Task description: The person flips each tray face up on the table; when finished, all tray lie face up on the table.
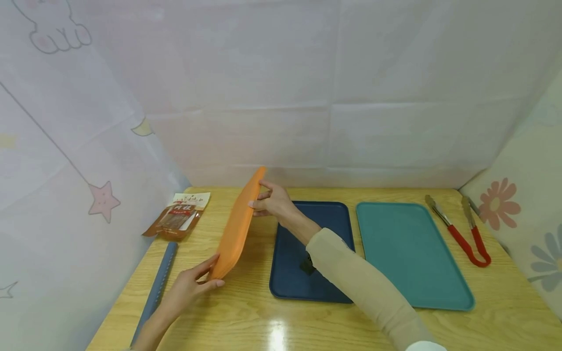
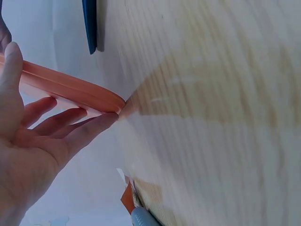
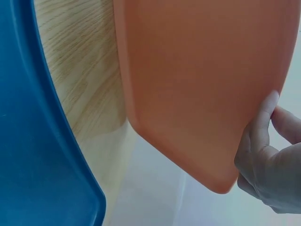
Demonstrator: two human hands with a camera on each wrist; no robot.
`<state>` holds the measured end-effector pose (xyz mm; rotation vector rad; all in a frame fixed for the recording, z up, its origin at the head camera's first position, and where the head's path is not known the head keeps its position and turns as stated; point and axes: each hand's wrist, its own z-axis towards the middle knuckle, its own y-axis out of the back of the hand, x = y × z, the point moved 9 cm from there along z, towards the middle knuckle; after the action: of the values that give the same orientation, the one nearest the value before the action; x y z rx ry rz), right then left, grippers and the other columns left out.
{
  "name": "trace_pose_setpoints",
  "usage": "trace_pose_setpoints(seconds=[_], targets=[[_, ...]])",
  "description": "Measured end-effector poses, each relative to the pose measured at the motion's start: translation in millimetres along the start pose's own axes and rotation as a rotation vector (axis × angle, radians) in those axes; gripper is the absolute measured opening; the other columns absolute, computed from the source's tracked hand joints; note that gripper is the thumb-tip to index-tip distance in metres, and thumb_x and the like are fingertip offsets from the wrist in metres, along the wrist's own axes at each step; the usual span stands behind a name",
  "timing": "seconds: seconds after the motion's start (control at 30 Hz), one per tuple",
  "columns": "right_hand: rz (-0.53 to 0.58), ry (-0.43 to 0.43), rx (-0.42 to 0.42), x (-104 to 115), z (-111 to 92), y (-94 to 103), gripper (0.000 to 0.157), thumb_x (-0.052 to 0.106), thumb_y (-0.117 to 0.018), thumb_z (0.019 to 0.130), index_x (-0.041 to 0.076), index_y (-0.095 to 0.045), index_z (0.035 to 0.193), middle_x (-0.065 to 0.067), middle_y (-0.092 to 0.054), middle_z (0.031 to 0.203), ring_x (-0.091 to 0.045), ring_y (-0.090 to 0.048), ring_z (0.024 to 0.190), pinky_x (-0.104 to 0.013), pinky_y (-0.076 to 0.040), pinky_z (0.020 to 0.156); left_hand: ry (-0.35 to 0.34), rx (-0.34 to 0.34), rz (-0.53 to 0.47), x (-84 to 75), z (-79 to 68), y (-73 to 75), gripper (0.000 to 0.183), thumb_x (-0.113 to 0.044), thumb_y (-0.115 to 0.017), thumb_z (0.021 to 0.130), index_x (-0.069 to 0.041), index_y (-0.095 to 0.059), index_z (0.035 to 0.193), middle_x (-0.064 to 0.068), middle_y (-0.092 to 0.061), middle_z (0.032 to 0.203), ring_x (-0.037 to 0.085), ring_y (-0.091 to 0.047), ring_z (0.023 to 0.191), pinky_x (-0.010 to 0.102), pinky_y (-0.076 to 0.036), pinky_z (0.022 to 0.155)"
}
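An orange tray [image 1: 238, 226] is tipped steeply up on its side over the left part of the table, held between both hands. My left hand [image 1: 182, 291] grips its near end, thumb on one side and fingers on the other. At the far end, my right hand [image 1: 279, 205] pinches the upper edge. In the left wrist view, the left fingers lie along one face of the orange tray [image 2: 75, 89], whose lower corner is right at the tabletop. From the right wrist view, the right hand [image 3: 270, 162] holds the edge close to a corner.
A navy tray [image 1: 287, 263] lies mid-table, partly behind the right sleeve, with a small dark object [image 1: 307, 265] on it. Right of it are a teal tray [image 1: 410, 248] and red-handled tongs [image 1: 461, 239]. At left lie a brown food packet [image 1: 180, 217] and a long blue-grey strip [image 1: 155, 287].
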<state>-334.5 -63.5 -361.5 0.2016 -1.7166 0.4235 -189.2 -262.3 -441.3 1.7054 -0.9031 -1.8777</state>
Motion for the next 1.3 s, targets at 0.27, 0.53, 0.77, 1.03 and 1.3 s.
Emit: trace_pose_setpoints(seconds=[0.27, 0.53, 0.77, 1.03, 1.3], targets=[[-0.006, 0.016, 0.037, 8.2, -2.7, -6.8, 0.078, -0.007, -0.068, 0.085, 0.013, -0.033, 0.152, -0.021, -0.047, 0.124, -0.028, -0.066, 0.09, -0.042, -0.057, 0.079, -0.026, -0.052, -0.086, -11.8, -10.9, -1.6, 0.067, -0.03, -0.075, 0.082, -0.016, -0.05, 0.143, 0.021, -0.053, 0.135, 0.039, -0.06, 0.112, 0.031, -0.057, 0.074], [0.047, 0.01, 0.059, 9.8, -4.1, -10.2, 0.073, -0.009, -0.064, 0.087, 0.014, -0.036, 0.15, -0.022, -0.048, 0.123, -0.031, -0.065, 0.097, -0.047, -0.054, 0.084, -0.015, -0.116, -0.169, -28.1, -21.9, -2.0, 0.061, -0.012, -0.074, 0.085, -0.019, -0.051, 0.142, 0.018, -0.052, 0.137, 0.039, -0.059, 0.112, 0.028, -0.057, 0.073], [0.075, 0.007, 0.037, 16.1, -8.6, -15.1, 0.071, -0.012, -0.063, 0.086, 0.013, -0.038, 0.149, -0.022, -0.049, 0.118, -0.033, -0.066, 0.096, -0.046, -0.056, 0.08, 0.041, -0.227, -0.039, -61.1, -32.4, 8.8, 0.056, -0.003, -0.071, 0.086, -0.007, -0.052, 0.139, 0.022, -0.06, 0.126, 0.036, -0.063, 0.106, 0.031, -0.058, 0.071], [0.131, 0.008, 0.028, 17.1, -9.1, -20.0, 0.072, -0.013, -0.063, 0.086, 0.014, -0.039, 0.149, -0.02, -0.05, 0.115, -0.032, -0.067, 0.094, -0.045, -0.057, 0.078, -0.128, -0.415, 0.137, -97.0, -43.7, 20.6, 0.076, 0.003, -0.072, 0.084, -0.012, -0.038, 0.149, 0.026, -0.064, 0.116, 0.036, -0.068, 0.092, 0.027, -0.057, 0.063], [0.161, 0.01, 0.015, 17.5, -9.3, -24.3, 0.071, -0.013, -0.064, 0.086, 0.016, -0.042, 0.147, -0.019, -0.051, 0.114, -0.031, -0.067, 0.092, -0.049, -0.055, 0.081, -0.281, -0.55, 0.301, -126.4, -53.1, 24.4, 0.095, 0.013, -0.075, 0.075, -0.017, -0.03, 0.153, 0.022, -0.067, 0.11, 0.03, -0.071, 0.08, 0.023, -0.056, 0.056]])
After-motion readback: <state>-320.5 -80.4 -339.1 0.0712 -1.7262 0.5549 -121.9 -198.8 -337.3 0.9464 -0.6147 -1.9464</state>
